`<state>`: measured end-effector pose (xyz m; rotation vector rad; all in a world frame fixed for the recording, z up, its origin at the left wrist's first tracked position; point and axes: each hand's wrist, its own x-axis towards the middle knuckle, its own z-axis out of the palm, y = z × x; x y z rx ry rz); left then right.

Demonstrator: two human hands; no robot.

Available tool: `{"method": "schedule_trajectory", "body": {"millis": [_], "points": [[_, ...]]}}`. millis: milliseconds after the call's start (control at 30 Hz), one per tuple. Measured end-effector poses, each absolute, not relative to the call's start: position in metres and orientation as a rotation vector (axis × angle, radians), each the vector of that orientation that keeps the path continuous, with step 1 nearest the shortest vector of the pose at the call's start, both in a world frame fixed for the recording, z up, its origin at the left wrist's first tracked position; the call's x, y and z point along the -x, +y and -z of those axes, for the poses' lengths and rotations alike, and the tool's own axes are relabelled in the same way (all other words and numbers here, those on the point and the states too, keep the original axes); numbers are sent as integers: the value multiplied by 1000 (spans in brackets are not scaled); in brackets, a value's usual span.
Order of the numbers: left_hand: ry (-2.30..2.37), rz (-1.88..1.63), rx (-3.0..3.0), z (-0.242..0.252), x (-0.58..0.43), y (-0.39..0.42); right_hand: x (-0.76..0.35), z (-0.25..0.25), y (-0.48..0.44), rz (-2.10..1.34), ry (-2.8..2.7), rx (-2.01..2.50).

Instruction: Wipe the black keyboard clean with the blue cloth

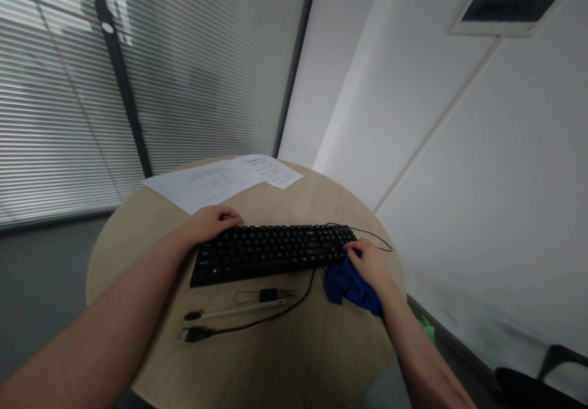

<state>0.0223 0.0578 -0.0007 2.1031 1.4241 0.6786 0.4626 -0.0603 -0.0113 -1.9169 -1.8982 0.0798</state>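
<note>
A black keyboard [273, 251] lies across the middle of a round wooden table [275, 348]. My left hand [212, 221] rests on the keyboard's far left corner, its fingers curled over the edge and gripping it. At the keyboard's right end my right hand [371, 265] is closed on a bunched blue cloth [345, 285], pressing it against the end keys. The keyboard's black cable [271, 316] loops in front and ends in a USB plug [192, 334].
A thin brush or pen [234, 310] with a small clear piece lies in front of the keyboard. Paper sheets [215, 181] lie at the table's far edge. Window blinds stand behind; a white wall is to the right, a dark chair [542, 378] at lower right.
</note>
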Motion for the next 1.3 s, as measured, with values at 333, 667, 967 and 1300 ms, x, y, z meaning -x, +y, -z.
{"method": "schedule_trajectory", "body": {"millis": [333,667,967,1300], "points": [[1413,-682,-2120,2,-21,59,-463,15,-60,-74,-1850,1924],[1457,-671,-2096,-4,-24,54,-479,8,-62,45,-1600,1930],[1447,-678,-2090,-2,-24,56,-487,17,-55,-114,-1847,1885],[1450,-648,-2107,-4,-24,55,-484,21,-54,-74,-1839,1884]]}}
